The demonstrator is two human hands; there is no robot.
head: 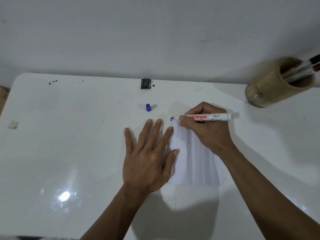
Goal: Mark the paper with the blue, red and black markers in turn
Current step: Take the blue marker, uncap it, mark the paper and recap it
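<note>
A white sheet of paper (194,163) lies on the white table (69,135). My right hand (206,130) grips a white marker (220,116) lying almost level, its tip at the paper's top left corner, where a short dark blue mark (172,118) shows. My left hand (149,153) rests flat with fingers spread; its thumb and forefinger press the paper's left edge. A blue marker cap (148,107) stands on the table beyond my left hand.
A brown cylindrical holder (270,87) with several pens stands at the far right, near the wall. A small black block (145,83) sits at the table's far edge. A whitish scrap (13,124) lies at the left edge.
</note>
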